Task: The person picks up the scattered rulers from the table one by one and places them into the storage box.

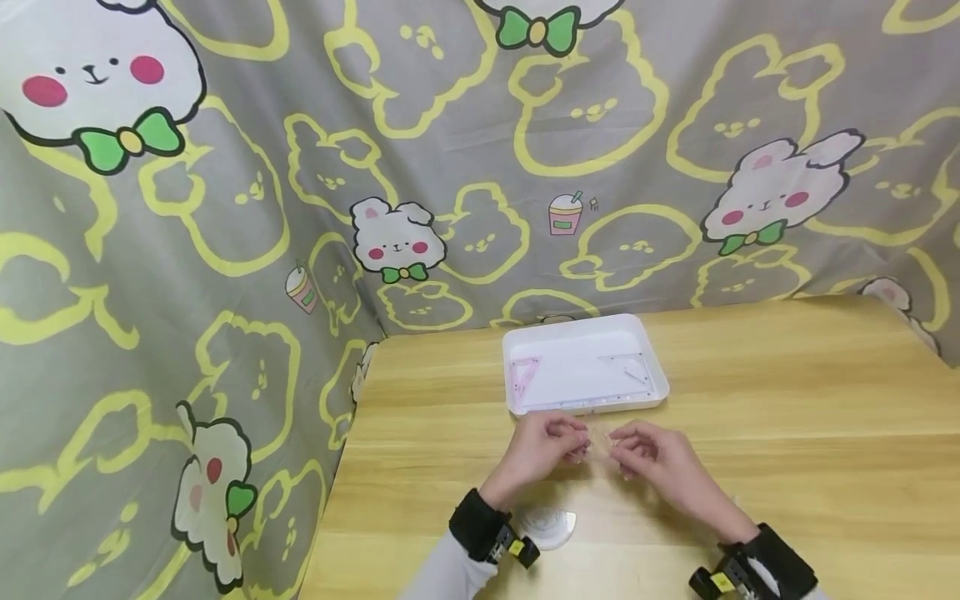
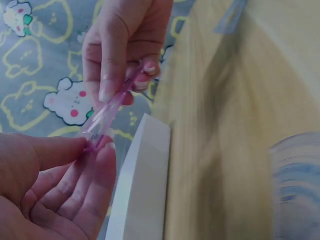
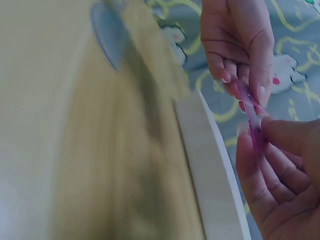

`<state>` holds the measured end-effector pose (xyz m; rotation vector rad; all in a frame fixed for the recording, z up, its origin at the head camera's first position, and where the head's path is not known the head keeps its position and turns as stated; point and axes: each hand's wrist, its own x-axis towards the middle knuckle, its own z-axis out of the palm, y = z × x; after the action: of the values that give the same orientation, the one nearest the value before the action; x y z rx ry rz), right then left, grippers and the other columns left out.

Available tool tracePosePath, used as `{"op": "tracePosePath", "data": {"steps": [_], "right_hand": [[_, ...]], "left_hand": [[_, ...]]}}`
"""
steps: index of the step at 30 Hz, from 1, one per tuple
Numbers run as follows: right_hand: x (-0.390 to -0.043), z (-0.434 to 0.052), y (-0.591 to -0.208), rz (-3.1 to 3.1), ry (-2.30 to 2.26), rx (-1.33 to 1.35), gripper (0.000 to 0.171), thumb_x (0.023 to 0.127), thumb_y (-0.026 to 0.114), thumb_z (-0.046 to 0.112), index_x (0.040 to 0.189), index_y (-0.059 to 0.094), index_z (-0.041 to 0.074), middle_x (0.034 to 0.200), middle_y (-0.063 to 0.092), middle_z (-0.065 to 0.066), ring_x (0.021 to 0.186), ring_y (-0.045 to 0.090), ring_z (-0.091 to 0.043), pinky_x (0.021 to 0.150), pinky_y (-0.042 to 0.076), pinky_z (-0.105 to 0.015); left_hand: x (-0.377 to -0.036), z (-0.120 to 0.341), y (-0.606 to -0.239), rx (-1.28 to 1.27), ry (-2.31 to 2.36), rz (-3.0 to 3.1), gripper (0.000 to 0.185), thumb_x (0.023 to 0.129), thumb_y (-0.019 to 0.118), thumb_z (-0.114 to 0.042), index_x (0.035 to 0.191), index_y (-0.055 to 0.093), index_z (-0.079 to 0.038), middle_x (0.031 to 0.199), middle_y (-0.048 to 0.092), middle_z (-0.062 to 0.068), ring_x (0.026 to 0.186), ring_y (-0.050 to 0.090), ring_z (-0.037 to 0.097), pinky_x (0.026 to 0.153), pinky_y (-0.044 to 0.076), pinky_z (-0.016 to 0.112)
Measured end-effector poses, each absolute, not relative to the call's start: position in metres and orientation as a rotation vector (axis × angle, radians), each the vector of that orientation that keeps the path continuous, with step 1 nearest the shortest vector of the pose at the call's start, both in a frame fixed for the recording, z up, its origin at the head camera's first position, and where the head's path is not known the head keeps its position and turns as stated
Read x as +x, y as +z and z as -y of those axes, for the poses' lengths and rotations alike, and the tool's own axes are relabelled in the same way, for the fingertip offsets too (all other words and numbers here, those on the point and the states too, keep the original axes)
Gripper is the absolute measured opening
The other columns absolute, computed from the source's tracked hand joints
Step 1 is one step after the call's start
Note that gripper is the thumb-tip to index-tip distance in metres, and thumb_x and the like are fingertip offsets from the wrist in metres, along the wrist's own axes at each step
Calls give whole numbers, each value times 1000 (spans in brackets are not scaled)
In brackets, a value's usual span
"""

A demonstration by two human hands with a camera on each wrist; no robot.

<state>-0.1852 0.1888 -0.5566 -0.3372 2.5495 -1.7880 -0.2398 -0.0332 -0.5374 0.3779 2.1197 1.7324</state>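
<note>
Both hands meet just in front of the white tray, pinching a thin, see-through pink plastic piece [image 2: 102, 117] between them. It is seen nearly edge-on, so its full outline cannot be told. My left hand [image 1: 542, 446] grips one end between thumb and fingers. At the other end, my right hand [image 1: 663, 462] pinches it the same way. In the right wrist view the pink piece [image 3: 253, 117] is tilted above the table, apart from the tray. A clear protractor [image 1: 547, 528] lies on the table beside my left wrist.
Behind the hands stands the shallow white tray [image 1: 577, 332], with a pink set square [image 1: 522, 377], a clear set square [image 1: 633, 371] and a ruler along its near side. A see-through bluish piece [image 2: 231, 19] lies on the table. A patterned curtain [image 1: 465, 150] hangs behind and left.
</note>
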Motion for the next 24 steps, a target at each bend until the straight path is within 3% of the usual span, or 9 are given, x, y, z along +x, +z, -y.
{"op": "tracePosePath", "data": {"steps": [6,13,20,24], "right_hand": [[-215,-207,-552,-2692,-1724,-275,19,92,77,4,108,72,-3,89,76,-12,72,72,-20,65,61,-33],[-258,-225,-547,-2825,-1507,-390,14,91,77,3,105,74,1,93,77,-10,81,71,-18,73,57,-26],[-298,-232,-549,-2941,-1280,-536,9,90,78,2,99,75,2,90,78,-9,82,73,-23,77,60,-42],[-318,-234,-555,-2959,-1112,-603,8,91,78,3,98,73,2,86,76,-5,79,71,-20,76,59,-43]], "left_hand": [[-271,17,-536,366,1764,-2104,4,94,75,-3,97,76,0,78,77,6,68,74,16,66,63,31],[-305,-2,-537,336,1676,-2261,4,92,78,-7,92,76,-3,74,76,4,66,74,17,67,64,41],[-336,-18,-548,254,1687,-2289,8,92,79,-5,89,72,-2,69,73,5,58,70,11,60,62,31],[-348,-25,-551,203,1601,-2348,12,92,79,-4,86,69,-3,67,70,5,55,67,11,57,61,30]]}}
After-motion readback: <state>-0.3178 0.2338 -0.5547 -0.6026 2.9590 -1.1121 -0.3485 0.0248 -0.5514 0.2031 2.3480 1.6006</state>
